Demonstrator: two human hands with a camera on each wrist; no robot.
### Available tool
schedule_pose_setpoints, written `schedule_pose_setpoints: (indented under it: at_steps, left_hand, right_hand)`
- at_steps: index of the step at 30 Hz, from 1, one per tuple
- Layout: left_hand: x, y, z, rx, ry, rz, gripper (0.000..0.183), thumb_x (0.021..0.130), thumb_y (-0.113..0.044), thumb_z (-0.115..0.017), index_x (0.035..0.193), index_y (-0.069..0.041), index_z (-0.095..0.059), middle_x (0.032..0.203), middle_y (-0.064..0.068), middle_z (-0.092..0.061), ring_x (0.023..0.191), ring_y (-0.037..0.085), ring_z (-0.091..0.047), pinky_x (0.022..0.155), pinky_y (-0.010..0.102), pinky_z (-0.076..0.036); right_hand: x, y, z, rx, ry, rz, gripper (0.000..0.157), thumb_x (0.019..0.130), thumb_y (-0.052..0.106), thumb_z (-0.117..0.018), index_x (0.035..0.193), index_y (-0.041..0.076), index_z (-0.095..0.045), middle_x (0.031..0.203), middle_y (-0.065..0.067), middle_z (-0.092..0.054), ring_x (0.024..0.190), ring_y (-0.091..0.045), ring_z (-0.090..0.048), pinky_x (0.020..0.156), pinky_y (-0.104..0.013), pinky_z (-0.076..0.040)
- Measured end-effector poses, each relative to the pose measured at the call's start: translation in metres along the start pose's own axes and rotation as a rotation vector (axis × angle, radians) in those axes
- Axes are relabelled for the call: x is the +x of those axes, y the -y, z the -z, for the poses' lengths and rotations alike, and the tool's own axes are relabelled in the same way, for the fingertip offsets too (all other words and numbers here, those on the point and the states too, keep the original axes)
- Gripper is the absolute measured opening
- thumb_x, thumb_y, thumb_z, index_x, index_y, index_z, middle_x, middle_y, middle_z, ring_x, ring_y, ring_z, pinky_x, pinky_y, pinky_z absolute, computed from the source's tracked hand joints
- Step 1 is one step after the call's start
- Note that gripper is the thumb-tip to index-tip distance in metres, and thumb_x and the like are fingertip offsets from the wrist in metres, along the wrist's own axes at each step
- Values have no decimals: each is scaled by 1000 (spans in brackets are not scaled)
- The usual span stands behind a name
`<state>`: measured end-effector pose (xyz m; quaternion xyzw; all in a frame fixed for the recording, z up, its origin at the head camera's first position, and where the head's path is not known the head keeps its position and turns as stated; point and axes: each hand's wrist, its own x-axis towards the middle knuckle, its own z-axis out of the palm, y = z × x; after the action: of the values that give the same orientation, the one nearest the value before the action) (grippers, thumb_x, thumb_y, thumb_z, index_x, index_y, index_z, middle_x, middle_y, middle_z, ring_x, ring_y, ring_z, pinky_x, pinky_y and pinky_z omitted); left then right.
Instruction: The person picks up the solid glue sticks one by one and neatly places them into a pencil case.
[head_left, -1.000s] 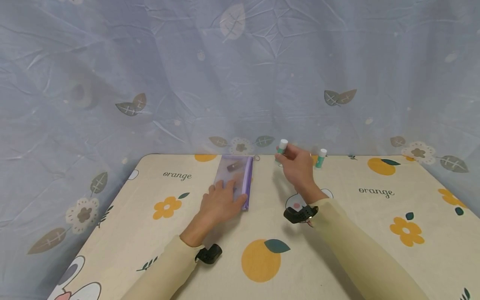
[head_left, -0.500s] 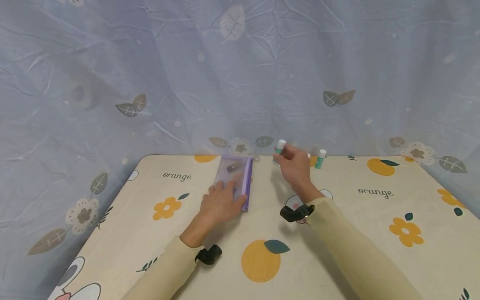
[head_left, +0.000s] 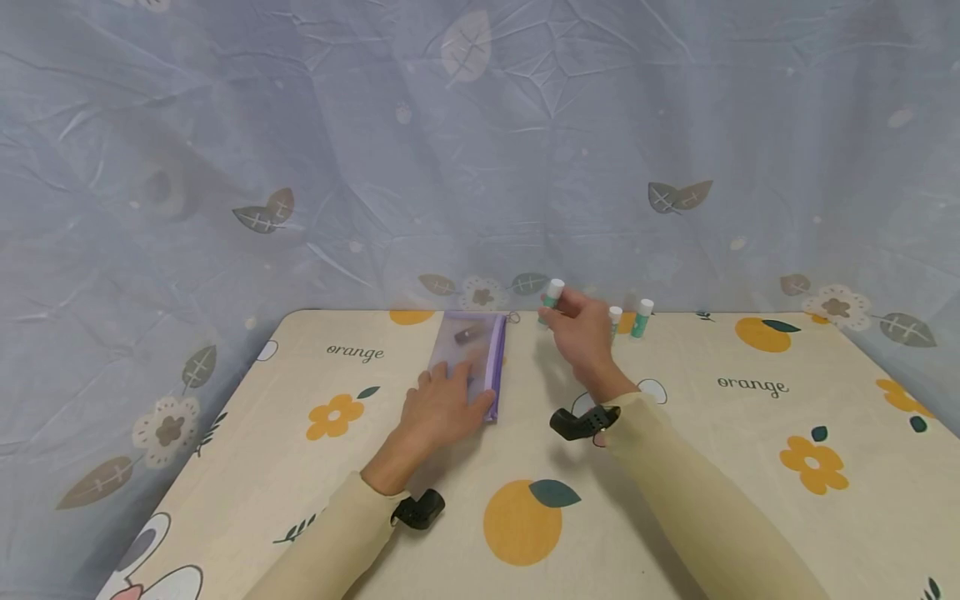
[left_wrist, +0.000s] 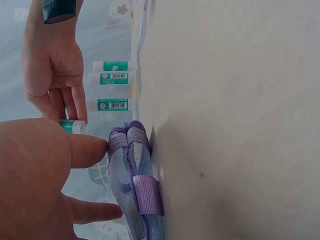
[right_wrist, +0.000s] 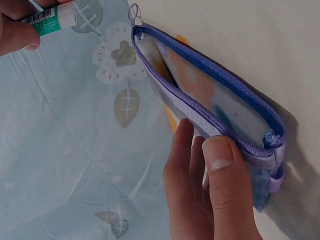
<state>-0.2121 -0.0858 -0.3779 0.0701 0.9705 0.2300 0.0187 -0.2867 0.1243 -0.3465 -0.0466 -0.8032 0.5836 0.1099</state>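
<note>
A translucent purple zip pouch (head_left: 486,350) lies on the cloth with a small dark item (head_left: 468,333) showing through it. The right wrist view shows the pouch's (right_wrist: 240,117) zip mouth gaping. My left hand (head_left: 442,408) rests on its near part with fingers extended. To the right and above the table, my right hand (head_left: 585,333) pinches a green glue stick (head_left: 552,293) with a white cap, tilted. Beyond that hand stand upright glue sticks, one (head_left: 614,320) close by and another (head_left: 642,318) further right; the left wrist view shows a third glue stick (left_wrist: 109,104).
A cream tablecloth (head_left: 637,517) printed with oranges and flowers covers the table. Right behind its far edge hangs a blue-grey curtain (head_left: 480,167) with leaf prints. A small ring (head_left: 513,317) hangs from the pouch's far corner.
My right hand has drifted slightly left with the glue stick, nearer the pouch, and uncovered a standing glue stick behind it. The left hand has stayed on the pouch.
</note>
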Motion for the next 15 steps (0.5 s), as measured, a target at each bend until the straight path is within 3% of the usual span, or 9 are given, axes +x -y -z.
schedule_pose_setpoints:
  at_steps: [15]
  left_hand:
    - [0,-1,1,13,3,9,64,104,-48,-58,158,-14,-49,144,25,-56,127,45,-54,103,65,-46]
  right_hand:
    - [3,1,-16,129,9,-49,46,100,9,-72,145,7,-65,141,-15,-71,133,-28,-66,109,-42,-54]
